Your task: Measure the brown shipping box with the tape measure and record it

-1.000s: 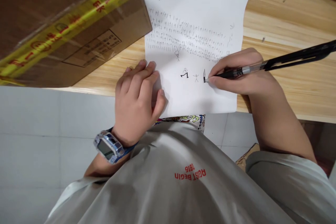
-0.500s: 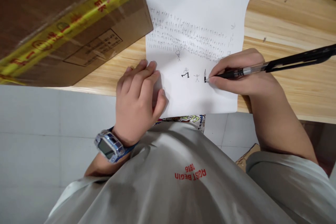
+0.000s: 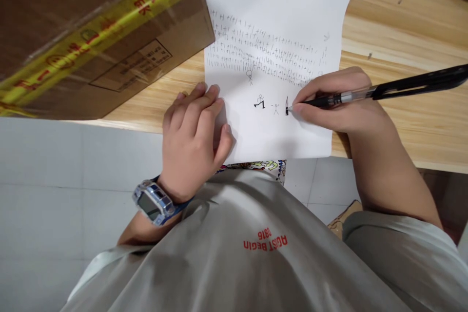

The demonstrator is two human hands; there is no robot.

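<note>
A white sheet of paper (image 3: 274, 14) lies on the wooden table (image 3: 402, 24), covered with rows of small pen strokes and a few stick figures. My right hand (image 3: 340, 100) is closed round a black pen (image 3: 395, 90), whose tip touches the paper at a small dark drawing near the lower middle. My left hand (image 3: 193, 136) rests flat on the paper's lower left edge with fingers loosely curled, holding it down. A blue watch (image 3: 153, 203) sits on my left wrist.
A large cardboard box (image 3: 91, 34) with yellow tape stands on the table at the left, touching the paper's top left corner. The table's front edge runs just below the hands. Grey floor tiles (image 3: 54, 170) lie below. My grey shirt fills the bottom.
The pen tip has shifted very slightly at the dark drawing. The view has drifted a little; both hands stay in place.
</note>
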